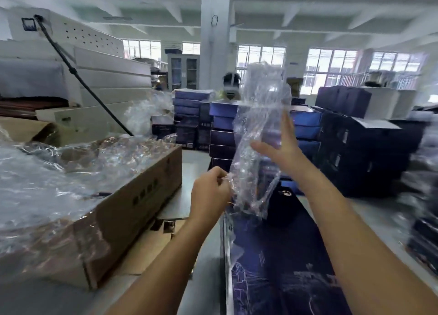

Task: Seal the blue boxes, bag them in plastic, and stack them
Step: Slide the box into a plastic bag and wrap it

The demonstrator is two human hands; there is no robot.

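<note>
Head camera, packing floor: a long cardboard carton [132,196] heaped with clear plastic film [47,184] fills the left of the frame, resting on a grey table [196,158]. At lower centre, a dark blue box [284,267] printed with pale line drawings lies flat beneath both forearms. Above it in the frame, stacks of blue boxes [225,125] stand at centre and run to the right edge, where they blur. A crumpled clear plastic bag [258,129] hangs upright in mid-air at centre frame. The left hand [211,193], fingers curled, pinches the bag's lower left edge. The right hand [277,146] is spread wide, fingers straight, flat against the bag's right side and gripping nothing; whether it is inside the plastic cannot be told.
</note>
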